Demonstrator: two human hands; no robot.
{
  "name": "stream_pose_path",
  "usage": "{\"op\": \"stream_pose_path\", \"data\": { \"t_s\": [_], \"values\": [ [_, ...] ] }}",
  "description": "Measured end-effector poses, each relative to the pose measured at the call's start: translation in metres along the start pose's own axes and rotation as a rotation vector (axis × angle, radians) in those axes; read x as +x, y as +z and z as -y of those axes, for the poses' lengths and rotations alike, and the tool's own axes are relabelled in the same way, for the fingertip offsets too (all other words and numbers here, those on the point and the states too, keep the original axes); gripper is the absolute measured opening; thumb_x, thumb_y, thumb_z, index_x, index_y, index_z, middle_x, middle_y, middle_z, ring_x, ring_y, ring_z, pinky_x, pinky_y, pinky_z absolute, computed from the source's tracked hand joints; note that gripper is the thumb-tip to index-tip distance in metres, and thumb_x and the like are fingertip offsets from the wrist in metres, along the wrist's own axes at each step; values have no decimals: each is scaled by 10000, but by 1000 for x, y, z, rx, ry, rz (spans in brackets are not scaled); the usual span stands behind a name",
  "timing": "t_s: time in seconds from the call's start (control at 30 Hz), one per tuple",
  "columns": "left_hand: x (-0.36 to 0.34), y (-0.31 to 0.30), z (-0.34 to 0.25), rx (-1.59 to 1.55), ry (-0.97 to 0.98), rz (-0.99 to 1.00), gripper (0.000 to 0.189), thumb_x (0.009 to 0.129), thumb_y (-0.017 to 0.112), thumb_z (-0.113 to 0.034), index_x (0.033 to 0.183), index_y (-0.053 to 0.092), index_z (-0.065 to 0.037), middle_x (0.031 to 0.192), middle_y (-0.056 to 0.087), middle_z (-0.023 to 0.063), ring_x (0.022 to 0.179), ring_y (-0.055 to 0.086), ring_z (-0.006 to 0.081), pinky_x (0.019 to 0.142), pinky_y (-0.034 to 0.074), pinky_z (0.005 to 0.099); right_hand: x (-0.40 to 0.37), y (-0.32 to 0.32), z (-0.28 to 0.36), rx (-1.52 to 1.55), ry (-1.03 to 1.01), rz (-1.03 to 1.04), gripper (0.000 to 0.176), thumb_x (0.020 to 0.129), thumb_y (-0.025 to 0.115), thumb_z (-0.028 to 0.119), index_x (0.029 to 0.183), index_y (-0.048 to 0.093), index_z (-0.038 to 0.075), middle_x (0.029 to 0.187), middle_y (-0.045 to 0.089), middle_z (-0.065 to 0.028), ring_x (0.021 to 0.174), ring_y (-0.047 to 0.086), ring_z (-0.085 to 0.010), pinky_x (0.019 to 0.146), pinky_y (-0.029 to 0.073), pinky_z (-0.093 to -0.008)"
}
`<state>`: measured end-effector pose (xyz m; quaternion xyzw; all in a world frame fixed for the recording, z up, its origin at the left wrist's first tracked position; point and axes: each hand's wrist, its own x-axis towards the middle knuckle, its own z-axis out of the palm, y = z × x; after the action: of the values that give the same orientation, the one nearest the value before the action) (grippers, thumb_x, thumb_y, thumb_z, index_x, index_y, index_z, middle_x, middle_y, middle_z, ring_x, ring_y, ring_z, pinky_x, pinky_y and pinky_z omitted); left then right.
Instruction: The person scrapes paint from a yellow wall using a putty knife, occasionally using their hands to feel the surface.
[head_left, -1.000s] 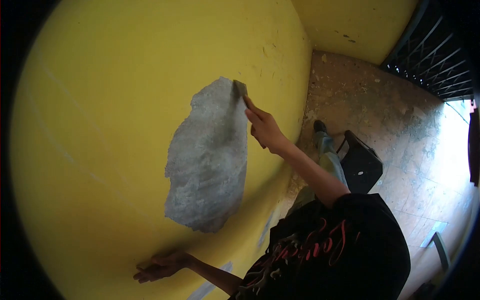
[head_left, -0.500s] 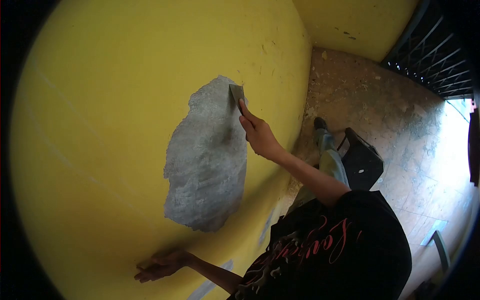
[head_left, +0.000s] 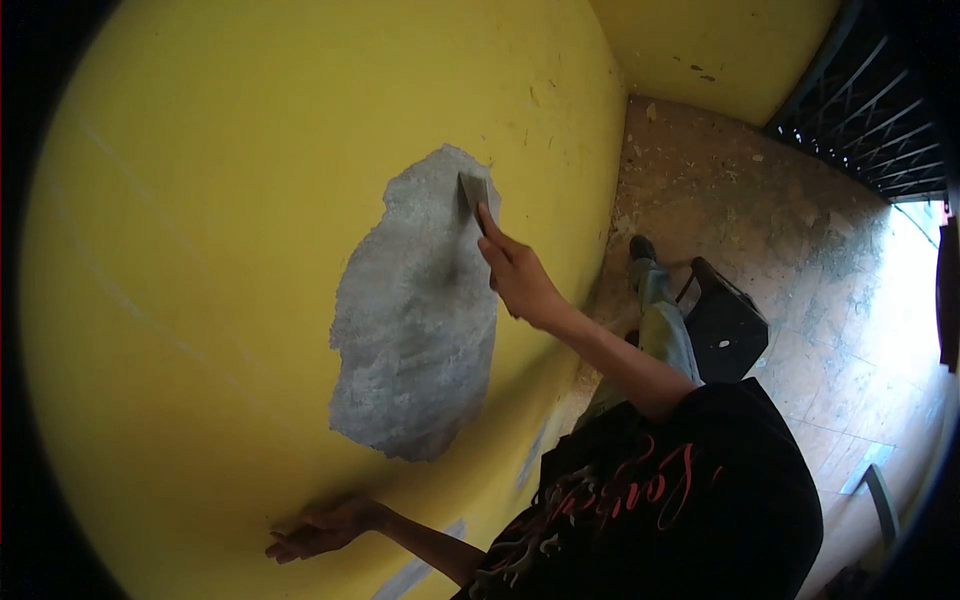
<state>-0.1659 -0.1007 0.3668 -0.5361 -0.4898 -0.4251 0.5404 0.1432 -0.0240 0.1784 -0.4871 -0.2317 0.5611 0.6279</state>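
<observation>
A putty knife (head_left: 474, 188) is gripped in my right hand (head_left: 522, 280), which is closed around its handle. Its blade lies at the upper right part of a rough grey bare patch (head_left: 410, 310) in the yellow wall (head_left: 230, 250). Ragged paint edges surround this patch. Lower down, my left hand (head_left: 325, 530) rests by the yellow wall with its fingers stretched out and nothing in them. Whether its whole palm touches the wall cannot be made out.
A black stool-like object (head_left: 728, 325) stands on the tiled floor (head_left: 800, 240) beside my leg (head_left: 662, 320). Paint flakes lie along the wall's foot. A dark metal lattice gate (head_left: 850, 110) is at the upper right, and a green bar (head_left: 882, 502) at the lower right.
The putty knife's blade has tilted and appears narrower. More grey shows to the right of it, where yellow paint was before. My left hand stays nearly in place.
</observation>
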Motion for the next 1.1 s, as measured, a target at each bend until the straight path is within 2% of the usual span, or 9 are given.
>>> {"op": "stream_pose_path", "data": {
  "t_s": [0.2,0.27,0.4,0.53,0.63,0.73,0.8,1.0,1.1],
  "values": [
    [2,0,1,-21,44,-14,588,1000,315,-470,1407,377,-51,1519,301,113,1442,133,338,1123,109,511,5,-2,6,-47,69,-7,472,1007,403,292,1456,345,157,601,479,-76,527,489,-121,526,440,-303],
    [2,-1,3,6,53,10,582,993,368,-394,1436,298,-23,1523,280,126,1419,193,332,1135,141,492,9,10,-36,-105,-262,-60,479,1013,381,300,1462,325,145,600,484,-74,528,491,-119,529,445,-296],
    [2,-6,1,98,12,40,651,996,303,-501,1470,275,-56,1459,402,89,1436,148,340,1126,122,494,9,-16,4,24,172,36,491,1006,402,275,1468,316,132,616,492,-63,550,482,-111,566,443,-285],
    [0,4,6,16,-4,23,678,992,301,-518,1482,241,-54,1456,408,79,1435,153,339,1125,136,488,4,-2,-5,-51,-166,2,502,1009,386,297,1479,291,150,608,479,-51,459,441,-110,467,448,-289],
    [2,-5,7,8,36,-20,676,991,299,-521,1475,258,-50,1444,422,80,1435,154,336,1126,147,470,16,-27,10,-81,185,45,492,994,449,238,1463,337,142,667,537,-88,619,546,-138,678,488,-293],
    [3,0,5,129,72,2,676,991,294,-520,1466,271,-40,1436,428,79,1431,165,339,1127,172,462,7,-2,-35,-253,-252,-49,488,989,474,234,1453,354,141,726,555,-121,675,572,-151,710,478,-278],
    [1,-4,7,-45,63,26,557,983,436,-289,1422,301,27,1523,239,188,1389,274,342,1160,140,493,6,-8,-33,-227,-262,-19,474,985,484,200,1439,372,121,807,570,-162,806,602,-191,798,459,-279],
    [1,1,0,-136,70,-25,599,1000,393,-414,1445,298,-25,1496,326,121,1405,233,320,1144,184,485,11,-3,-43,-223,-330,-83,446,995,461,190,1422,380,94,744,525,-188,664,417,-142,694,442,-274],
    [0,-2,-1,-104,14,-4,543,990,441,-354,1412,356,-24,1498,318,135,1419,202,333,1145,181,489,29,-12,-33,-189,-130,-86,450,990,466,174,1420,380,72,858,577,-256,805,588,-182,809,459,-298]
  ]
}}
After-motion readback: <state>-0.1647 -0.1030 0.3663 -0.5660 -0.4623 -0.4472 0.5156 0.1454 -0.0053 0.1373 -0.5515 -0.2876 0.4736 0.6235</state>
